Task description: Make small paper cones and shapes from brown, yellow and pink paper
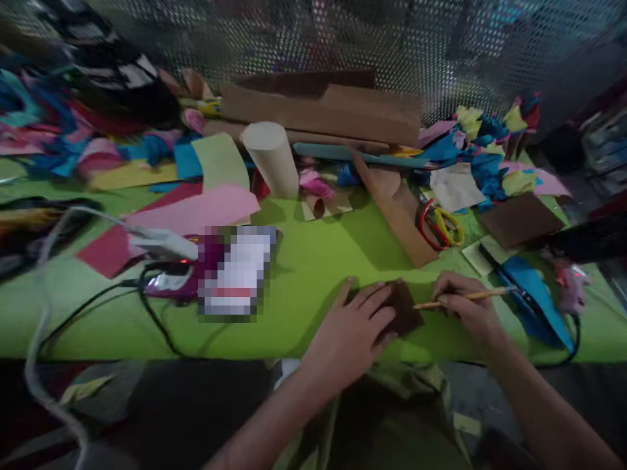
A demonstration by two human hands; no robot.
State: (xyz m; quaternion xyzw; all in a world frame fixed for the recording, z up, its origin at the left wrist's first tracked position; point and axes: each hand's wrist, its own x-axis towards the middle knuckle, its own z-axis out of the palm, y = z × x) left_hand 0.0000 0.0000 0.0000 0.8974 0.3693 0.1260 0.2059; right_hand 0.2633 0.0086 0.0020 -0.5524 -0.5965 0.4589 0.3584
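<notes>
A small dark brown paper piece lies on the green tabletop near its front edge. My left hand rests flat over the left part of that paper, its fingers spread and pressing it down. In my right hand is a thin wooden pencil, held between thumb and fingers. The pencil's left end is at the paper's right edge; whether it touches cannot be made out.
Scissors with red and yellow handles lie beyond my right hand. Blue paper and a pink glue gun are at the right. A phone, cables and a white paper roll are further left. Coloured scraps line the back.
</notes>
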